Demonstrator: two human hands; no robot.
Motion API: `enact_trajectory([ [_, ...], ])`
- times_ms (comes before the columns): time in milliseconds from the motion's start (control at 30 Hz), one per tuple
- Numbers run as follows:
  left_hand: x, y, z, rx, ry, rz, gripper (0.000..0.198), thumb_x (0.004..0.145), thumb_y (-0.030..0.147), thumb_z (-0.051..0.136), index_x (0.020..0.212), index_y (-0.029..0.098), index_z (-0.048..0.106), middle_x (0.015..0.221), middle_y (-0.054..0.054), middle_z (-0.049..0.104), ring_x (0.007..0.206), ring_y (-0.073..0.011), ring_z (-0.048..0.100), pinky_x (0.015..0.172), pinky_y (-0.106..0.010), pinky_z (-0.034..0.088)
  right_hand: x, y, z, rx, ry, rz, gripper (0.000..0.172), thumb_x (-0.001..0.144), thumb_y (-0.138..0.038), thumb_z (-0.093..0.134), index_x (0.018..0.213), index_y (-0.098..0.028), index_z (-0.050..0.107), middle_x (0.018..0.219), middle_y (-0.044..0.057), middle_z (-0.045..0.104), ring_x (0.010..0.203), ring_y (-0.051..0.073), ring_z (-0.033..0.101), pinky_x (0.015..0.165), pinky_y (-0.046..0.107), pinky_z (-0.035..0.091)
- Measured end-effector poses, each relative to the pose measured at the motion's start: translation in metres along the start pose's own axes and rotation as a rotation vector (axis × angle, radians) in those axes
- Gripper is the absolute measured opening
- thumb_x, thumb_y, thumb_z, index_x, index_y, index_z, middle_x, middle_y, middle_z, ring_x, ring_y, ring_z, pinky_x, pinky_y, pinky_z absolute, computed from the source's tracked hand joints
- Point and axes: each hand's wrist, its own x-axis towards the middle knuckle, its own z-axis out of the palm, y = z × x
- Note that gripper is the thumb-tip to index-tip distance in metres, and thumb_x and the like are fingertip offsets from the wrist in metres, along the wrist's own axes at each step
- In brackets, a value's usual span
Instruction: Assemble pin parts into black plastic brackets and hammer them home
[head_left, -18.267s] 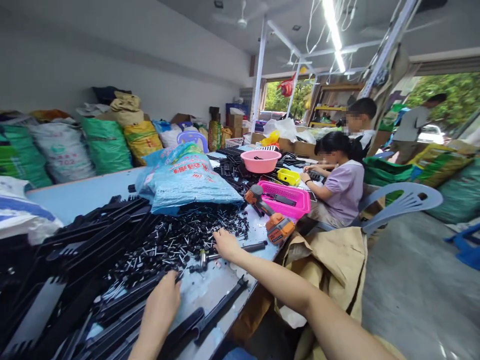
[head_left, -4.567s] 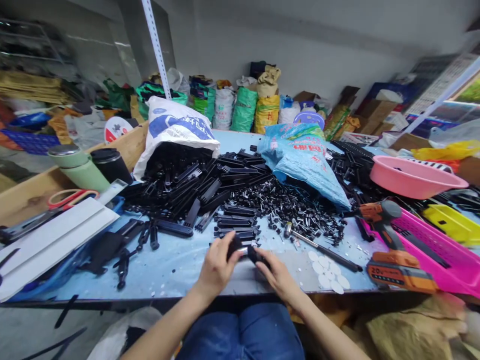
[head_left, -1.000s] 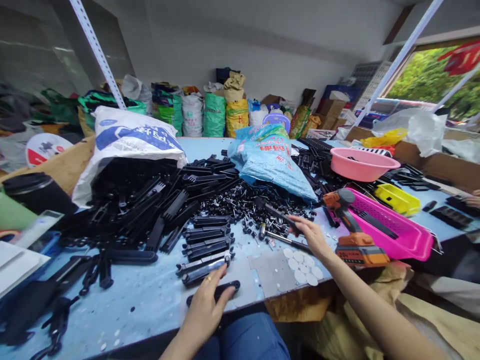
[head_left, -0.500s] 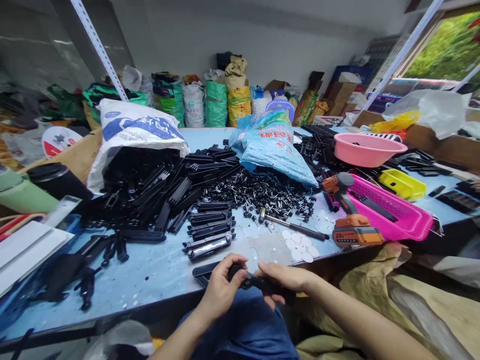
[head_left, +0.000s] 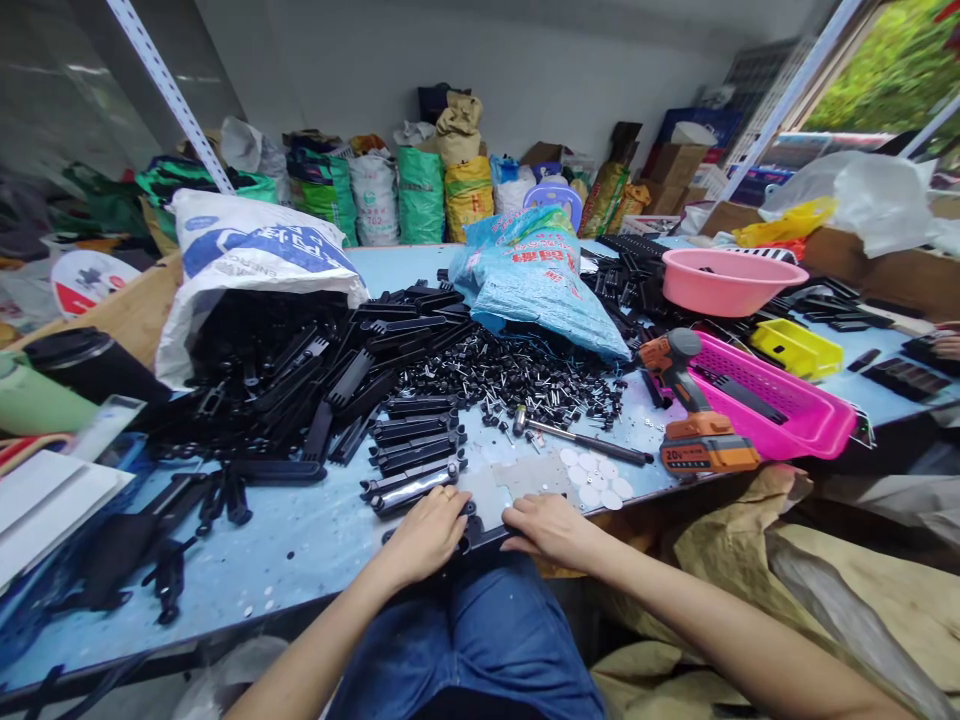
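My left hand (head_left: 429, 532) is at the table's front edge, its fingers closed over the left end of a black plastic part (head_left: 486, 537). From the other side, my right hand (head_left: 553, 528) grips the same part's right end. Much of the piece is hidden under my fingers. Just beyond my left hand lies a row of similar long black plastic pieces (head_left: 416, 440). A thin grey plate (head_left: 525, 478) lies flat beyond the gap between my hands. Near my right hand are several white discs (head_left: 596, 480) and a small hammer (head_left: 585, 438).
A cordless drill (head_left: 694, 410) stands beside a pink basket (head_left: 810, 430). Small black parts with metal pins (head_left: 517, 385) are heaped before a blue sack (head_left: 536, 285). Black pieces spill from a white sack (head_left: 262, 245). Another person's hand (head_left: 946, 342) shows at the right edge.
Both hands have moved from above my lap up to the table edge, carrying the black plastic part. It now lies lower between them, with fingers pressed over it. The view has shifted slightly.
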Motion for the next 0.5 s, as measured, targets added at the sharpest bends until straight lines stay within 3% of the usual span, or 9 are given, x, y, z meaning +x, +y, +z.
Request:
enact_trajectory([
  [67, -0.002, 0.001, 0.001, 0.002, 0.012, -0.004, 0.035, 0.086, 0.038, 0.044, 0.112, 0.017, 0.053, 0.107, -0.012, 0.058, 0.104, -0.0271, 0.052, 0.089, -0.040, 0.041, 0.003, -0.001, 0.003, -0.022, 0.012, 0.012, 0.034, 0.089, -0.051, 0.042, 0.091, -0.018, 0.054, 0.082, 0.004, 0.061, 0.072, 0.017, 0.058, 0.054, 0.027, 0.030],
  [167, -0.004, 0.001, 0.006, 0.031, 0.075, -0.016, 0.058, 0.069, 0.057, 0.061, 0.108, 0.016, 0.052, 0.104, -0.013, 0.059, 0.098, -0.0315, 0.055, 0.083, -0.043, 0.044, 0.003, -0.005, 0.002, -0.083, 0.086, 0.024, 0.032, 0.091, -0.049, 0.041, 0.091, -0.019, 0.053, 0.083, 0.003, 0.061, 0.074, 0.017, 0.056, 0.056, 0.028, 0.031],
  [233, -0.006, -0.001, 0.010, 0.035, 0.136, -0.006, 0.060, 0.064, 0.055, 0.066, 0.107, 0.016, 0.050, 0.099, -0.012, 0.061, 0.090, -0.0301, 0.058, 0.077, -0.041, 0.047, 0.002, -0.010, -0.001, -0.136, 0.151, 0.016, 0.029, 0.091, -0.047, 0.041, 0.092, -0.020, 0.053, 0.082, 0.004, 0.060, 0.075, 0.018, 0.055, 0.057, 0.029, 0.030],
  [400, -0.013, -0.011, 0.016, 0.019, 0.296, 0.129, 0.038, 0.074, 0.037, 0.061, 0.104, 0.017, 0.049, 0.093, -0.010, 0.063, 0.084, -0.0250, 0.062, 0.071, -0.033, 0.050, 0.003, -0.022, -0.016, -0.225, 0.242, 0.011, 0.021, 0.090, -0.040, 0.049, 0.091, -0.020, 0.052, 0.079, 0.003, 0.059, 0.072, 0.018, 0.052, 0.056, 0.030, 0.028],
  [500, -0.017, -0.015, 0.017, 0.030, 0.336, 0.186, 0.032, 0.077, 0.038, 0.059, 0.100, 0.019, 0.050, 0.090, -0.009, 0.065, 0.080, -0.0232, 0.064, 0.067, -0.031, 0.050, 0.005, -0.023, -0.020, -0.242, 0.269, -0.023, 0.020, 0.089, -0.039, 0.050, 0.088, -0.020, 0.052, 0.077, 0.002, 0.059, 0.070, 0.017, 0.051, 0.055, 0.031, 0.027],
])
